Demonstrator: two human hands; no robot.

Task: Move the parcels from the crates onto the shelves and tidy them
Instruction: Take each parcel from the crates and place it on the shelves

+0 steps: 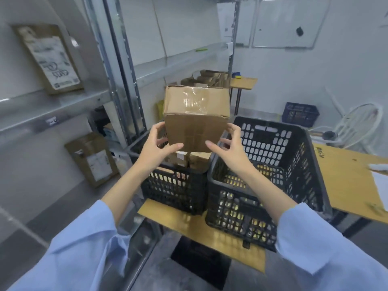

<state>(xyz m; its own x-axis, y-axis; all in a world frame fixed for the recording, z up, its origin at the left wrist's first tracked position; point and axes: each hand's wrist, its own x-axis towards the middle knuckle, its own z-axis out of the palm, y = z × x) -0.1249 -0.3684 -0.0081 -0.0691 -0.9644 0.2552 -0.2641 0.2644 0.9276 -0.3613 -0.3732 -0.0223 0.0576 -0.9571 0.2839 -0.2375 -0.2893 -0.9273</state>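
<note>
A brown cardboard parcel (196, 114) with clear tape on top is held up above the left black crate (174, 185). My left hand (156, 143) grips its lower left edge, thumb on the front face. My right hand (227, 144) grips its lower right edge the same way. More parcels (182, 158) lie in the left crate beneath it. The right black crate (273, 156) looks empty of parcels. On the metal shelves (52, 108) at the left, one flat parcel (49, 57) leans on the upper level and another parcel (92, 158) leans below.
Both crates stand on a wooden table (201, 229). A second wooden table (348, 177) with papers is at the right. Cardboard boxes (210, 78) sit on a far shelf. A blue crate (300, 114) and a white fan (357, 127) are by the back wall.
</note>
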